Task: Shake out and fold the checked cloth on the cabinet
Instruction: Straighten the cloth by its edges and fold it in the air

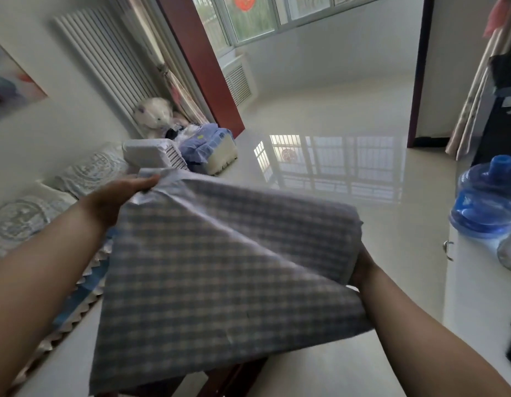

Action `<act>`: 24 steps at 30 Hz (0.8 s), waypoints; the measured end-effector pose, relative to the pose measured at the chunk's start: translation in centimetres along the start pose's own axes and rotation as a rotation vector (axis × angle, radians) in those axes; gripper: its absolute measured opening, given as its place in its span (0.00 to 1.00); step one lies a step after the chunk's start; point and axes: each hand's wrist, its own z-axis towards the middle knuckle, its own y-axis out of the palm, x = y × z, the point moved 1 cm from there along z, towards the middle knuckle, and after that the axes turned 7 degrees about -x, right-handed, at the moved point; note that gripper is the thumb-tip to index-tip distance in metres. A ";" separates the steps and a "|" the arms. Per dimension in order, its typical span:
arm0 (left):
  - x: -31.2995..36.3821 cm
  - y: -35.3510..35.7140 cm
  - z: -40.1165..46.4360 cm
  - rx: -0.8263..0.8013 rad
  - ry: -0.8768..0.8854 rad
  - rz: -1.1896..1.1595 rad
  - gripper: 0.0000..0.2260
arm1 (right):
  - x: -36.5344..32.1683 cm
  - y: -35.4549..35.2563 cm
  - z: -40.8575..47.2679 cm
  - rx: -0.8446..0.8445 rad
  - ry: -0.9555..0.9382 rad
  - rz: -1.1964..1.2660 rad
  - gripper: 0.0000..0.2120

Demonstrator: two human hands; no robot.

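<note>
checked cloth [220,267]: soft woven fabric, matt
floor [320,138]: glossy, mirror-smooth tile
water bottle [486,196], right: clear blue plastic
radiator [105,61], far left: ribbed, white

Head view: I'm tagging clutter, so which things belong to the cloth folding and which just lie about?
In the job:
checked cloth
left hand, gripping its far corner
right hand, mostly hidden under its right edge

Lying about:
blue water jug
plush bear
white basket
</note>
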 end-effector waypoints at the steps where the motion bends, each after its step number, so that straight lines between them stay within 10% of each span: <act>1: -1.2 -0.8 0.2 -0.002 -0.057 -0.011 0.14 | 0.1 0.1 -0.2 -0.046 0.053 0.026 0.44; 9: -8.3 -5.5 -0.4 -0.016 -0.253 0.029 0.17 | -4.2 3.0 -3.1 -0.236 0.326 -0.534 0.46; 14: -8.9 -5.4 -0.2 -0.060 -0.227 0.037 0.16 | -7.3 4.7 -3.2 0.043 0.130 -1.055 0.32; 21: -10.7 -5.5 1.2 -0.048 -0.132 -0.095 0.12 | -5.5 3.2 -1.6 0.281 0.253 -0.473 0.27; 24: -10.1 -4.3 2.3 -0.051 -0.091 -0.090 0.14 | -4.3 1.8 -1.8 0.576 0.413 -0.977 0.29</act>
